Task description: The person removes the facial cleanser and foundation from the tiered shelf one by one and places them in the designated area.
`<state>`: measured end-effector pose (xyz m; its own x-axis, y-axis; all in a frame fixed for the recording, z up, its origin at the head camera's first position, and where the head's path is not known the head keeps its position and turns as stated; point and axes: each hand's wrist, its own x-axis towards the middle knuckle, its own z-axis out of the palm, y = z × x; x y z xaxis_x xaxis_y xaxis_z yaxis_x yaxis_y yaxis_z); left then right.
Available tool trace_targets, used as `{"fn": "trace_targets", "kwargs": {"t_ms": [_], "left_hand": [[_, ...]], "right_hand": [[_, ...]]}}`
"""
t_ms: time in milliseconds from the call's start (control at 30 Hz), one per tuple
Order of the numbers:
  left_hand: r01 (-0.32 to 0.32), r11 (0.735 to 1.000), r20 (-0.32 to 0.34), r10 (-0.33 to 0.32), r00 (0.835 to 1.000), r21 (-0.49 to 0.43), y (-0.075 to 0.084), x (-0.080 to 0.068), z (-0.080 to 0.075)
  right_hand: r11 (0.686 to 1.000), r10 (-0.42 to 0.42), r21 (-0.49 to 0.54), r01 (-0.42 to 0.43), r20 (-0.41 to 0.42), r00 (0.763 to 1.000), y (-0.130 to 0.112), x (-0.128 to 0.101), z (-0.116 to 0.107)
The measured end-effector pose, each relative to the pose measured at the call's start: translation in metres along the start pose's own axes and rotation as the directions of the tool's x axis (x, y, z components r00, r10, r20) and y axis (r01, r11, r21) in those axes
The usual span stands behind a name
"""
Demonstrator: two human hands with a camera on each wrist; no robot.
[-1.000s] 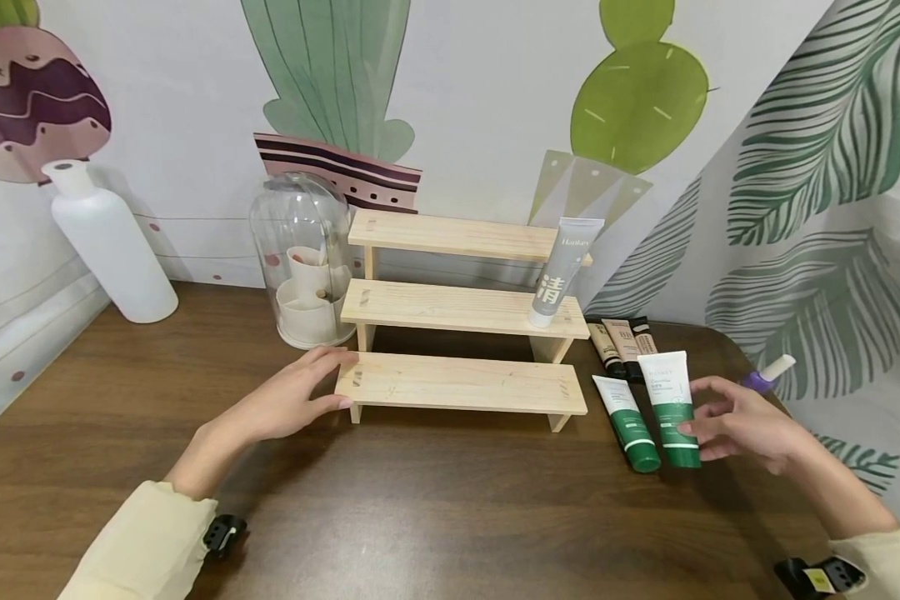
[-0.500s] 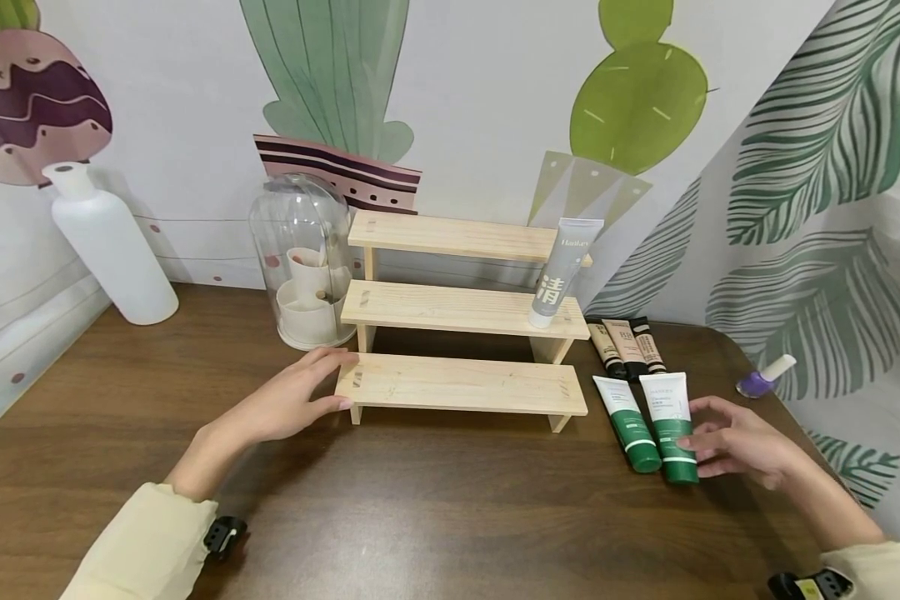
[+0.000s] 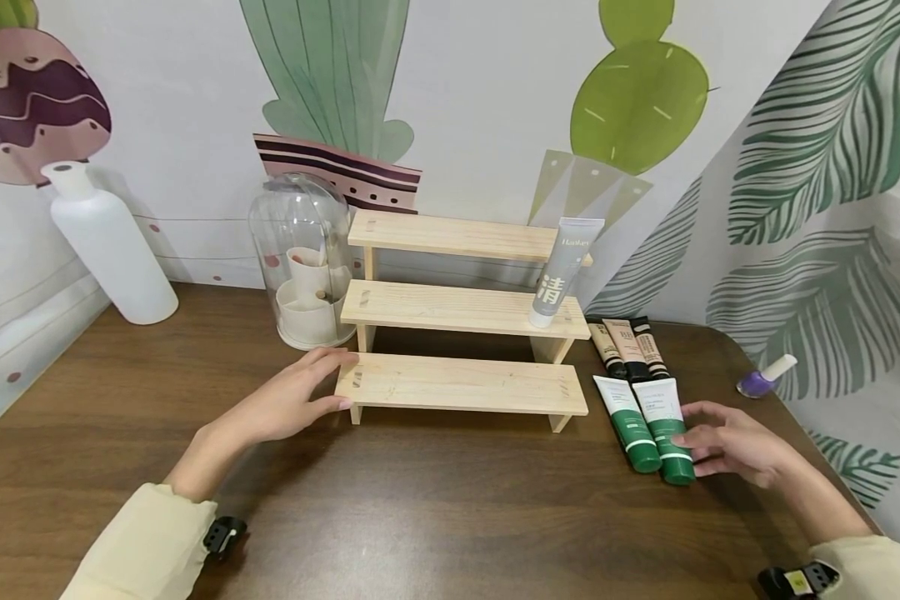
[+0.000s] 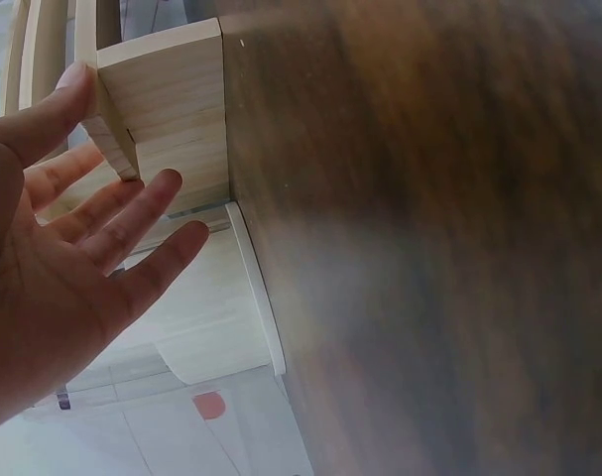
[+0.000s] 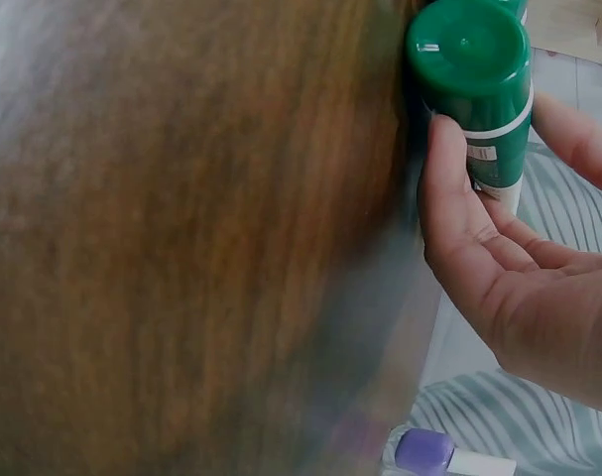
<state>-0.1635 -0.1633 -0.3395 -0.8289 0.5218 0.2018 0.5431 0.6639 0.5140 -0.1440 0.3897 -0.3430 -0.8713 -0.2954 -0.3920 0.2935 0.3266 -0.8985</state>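
At the left end of the lowest step of a three-step wooden rack point(image 3: 461, 383), my left hand point(image 3: 288, 400) holds the board, thumb at its front edge and forefinger at the back corner. The left wrist view shows the other fingers point(image 4: 147, 263) spread beside the rack's leg. My right hand point(image 3: 735, 442) grips a white-and-green tube point(image 3: 663, 425) from the right, thumb over its green part. This tube lies beside a matching tube point(image 3: 626, 423) on the table. In the right wrist view its green cap point(image 5: 469, 50) faces the camera, fingers along the side.
A grey tube point(image 3: 562, 271) stands on the middle step's right end. Several small beige tubes point(image 3: 625, 346) lie behind the green ones. Purple nail polish point(image 3: 765, 377) sits at the table's right edge. A clear dome point(image 3: 300, 258) and white bottle point(image 3: 112, 242) stand left.
My right hand has lowered the white-and-green tube and brought it left, close against its matching tube. The nail polish shows more fully. My left hand has stayed at the rack.
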Motion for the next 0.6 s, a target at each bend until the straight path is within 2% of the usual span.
{"fn": "trace_targets", "kwargs": {"t_ms": [467,600], "left_hand": [[0.0,1.0,-0.002,0.0,1.0,-0.001,0.0005,-0.0004,-0.0001],[0.001,1.0,-0.003,-0.001,1.0,-0.003,0.0003,-0.0008,0.0001]], "right_hand": [[0.997,-0.017,0.073,0.011,0.076,0.997,0.0045,0.0022,-0.0053],[0.997,-0.011,0.082,0.005,0.074,0.997,0.0059,0.0017,-0.0075]]}}
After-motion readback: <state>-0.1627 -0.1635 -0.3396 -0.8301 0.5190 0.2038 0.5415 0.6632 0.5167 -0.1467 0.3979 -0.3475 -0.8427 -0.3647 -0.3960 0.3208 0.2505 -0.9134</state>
